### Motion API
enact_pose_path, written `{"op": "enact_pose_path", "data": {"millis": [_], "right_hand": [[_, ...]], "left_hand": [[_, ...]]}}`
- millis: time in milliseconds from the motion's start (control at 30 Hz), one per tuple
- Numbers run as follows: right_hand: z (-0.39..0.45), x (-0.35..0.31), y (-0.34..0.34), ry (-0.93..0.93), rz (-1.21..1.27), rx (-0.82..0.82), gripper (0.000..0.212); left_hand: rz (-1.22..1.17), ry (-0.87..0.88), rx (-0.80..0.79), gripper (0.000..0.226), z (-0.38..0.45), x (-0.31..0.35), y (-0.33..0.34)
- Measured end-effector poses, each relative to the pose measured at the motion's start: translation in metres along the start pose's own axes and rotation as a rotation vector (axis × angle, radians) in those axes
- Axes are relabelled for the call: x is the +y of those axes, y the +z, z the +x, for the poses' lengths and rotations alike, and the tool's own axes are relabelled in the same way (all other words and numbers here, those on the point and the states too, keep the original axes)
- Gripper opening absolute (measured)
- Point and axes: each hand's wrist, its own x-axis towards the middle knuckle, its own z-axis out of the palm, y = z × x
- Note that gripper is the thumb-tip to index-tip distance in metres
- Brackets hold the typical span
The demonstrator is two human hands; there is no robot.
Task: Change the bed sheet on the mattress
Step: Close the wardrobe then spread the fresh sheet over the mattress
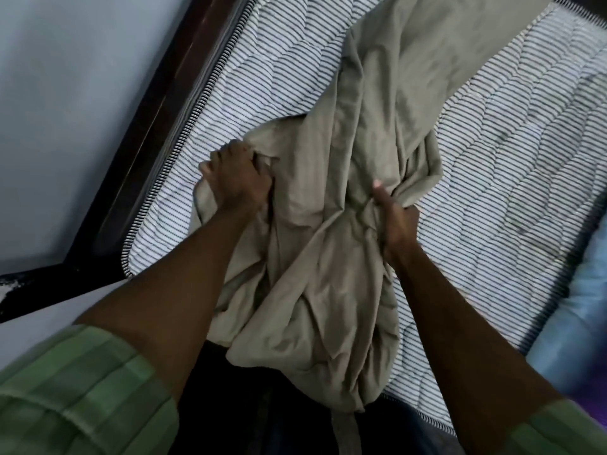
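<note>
Khaki-beige cotton, crumpled and bunched, is what fills the middle of the head view: a plain bed sheet (345, 198) lying in a long rumpled heap on the quilted mattress with thin black-and-white stripes (512, 165). The sheet runs from the far end of the bed, where the frame edge cuts it off, down to the near edge, where a thick fold spills over the mattress side into deep shadow.

The left hand (238, 178) has its fingers curled tight into a gathered corner of the sheet near the left side of the mattress. The right hand (395, 221) grips another bunch of the same cloth, thumb up along the fold, the other fingers buried and hidden in the fabric. Both forearms are bare, each with a rolled green striped sleeve (75, 395) at the bottom of the frame.

No writing, label or brand shows on sheet or mattress. A dark wooden bed frame (144, 136) runs along the left, against a pale grey wall (65, 93). At the right edge something pale blue (581, 310) sits blurred and cut off; I cannot tell what it is.
</note>
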Motion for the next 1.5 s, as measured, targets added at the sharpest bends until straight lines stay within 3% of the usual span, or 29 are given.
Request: {"op": "enact_pose_path", "data": {"millis": [100, 200, 267, 367, 433, 533, 633, 733, 767, 867, 933, 1000, 1067, 1100, 1200, 1267, 1333, 1433, 1500], "right_hand": [[0.014, -0.003, 0.038, -0.014, -0.05, 0.005, 0.058], [0.015, 0.004, 0.061, 0.018, 0.01, -0.005, 0.027], [0.013, 0.009, 0.065, 0.022, 0.019, 0.036, 0.024], [0.021, 0.017, 0.044, -0.003, -0.082, 0.164, 0.03], [0.023, 0.021, 0.017, -0.008, -0.18, 0.345, 0.024], [0.018, 0.025, -0.008, 0.02, 0.118, 0.5, 0.004], [0.02, 0.024, -0.007, 0.148, 0.562, 0.363, 0.011], [0.021, 0.024, -0.001, 0.107, 0.537, 0.332, 0.009], [0.018, 0.022, 0.002, 0.04, 0.502, 0.312, 0.016], [0.015, 0.024, 0.009, -0.073, 0.469, 0.121, 0.063], [0.015, 0.026, 0.012, -0.069, 0.374, 0.059, 0.074], [0.016, 0.028, 0.014, -0.069, 0.283, 0.119, 0.075], [0.016, 0.03, 0.013, -0.082, 0.21, 0.21, 0.066], [0.016, 0.031, 0.011, -0.091, 0.15, 0.244, 0.06], [0.019, 0.036, 0.004, -0.131, -0.045, 0.312, 0.047], [0.019, 0.039, 0.002, -0.186, -0.159, 0.336, 0.039], [0.018, 0.039, 0.006, -0.204, -0.212, 0.364, 0.035], [0.014, 0.036, 0.01, -0.156, -0.294, 0.493, 0.053], [0.009, 0.031, 0.009, -0.151, -0.373, 0.537, 0.063]], "left_hand": [[-0.098, -0.002, -0.064, 0.053, -0.001, 0.023, 0.0], [-0.125, -0.04, -0.232, 0.051, 0.005, 0.037, -0.001], [-0.09, 0.001, -0.289, 0.044, 0.006, 0.036, 0.0], [-0.022, 0.086, -0.164, 0.034, 0.008, 0.022, -0.003], [-0.013, 0.073, -0.079, 0.027, 0.016, 0.008, -0.005], [-0.065, 0.047, -0.074, 0.027, 0.023, 0.006, -0.007], [-0.227, -0.13, -0.02, 0.026, 0.019, 0.026, -0.009], [-0.273, -0.205, -0.046, 0.04, 0.013, 0.037, -0.007], [-0.252, -0.173, -0.058, 0.04, 0.012, 0.038, -0.005], [-0.103, -0.059, -0.082, 0.039, 0.015, 0.038, -0.001], [-0.211, -0.001, -0.181, 0.048, 0.016, 0.042, 0.004], [-0.517, 0.012, -0.42, 0.052, 0.016, 0.048, 0.003], [-0.614, 0.055, -0.563, 0.055, 0.018, 0.047, 0.005], [-0.537, 0.091, -0.551, 0.057, 0.018, 0.044, 0.003], [-0.203, 0.248, -0.239, 0.046, 0.022, 0.029, -0.003], [-0.106, 0.309, -0.12, 0.039, 0.022, 0.023, -0.012], [-0.101, 0.249, -0.065, 0.033, 0.021, 0.028, -0.015], [-0.154, 0.032, -0.033, 0.034, 0.011, 0.037, -0.012], [-0.179, -0.021, -0.052, 0.036, 0.006, 0.036, -0.007]]}}
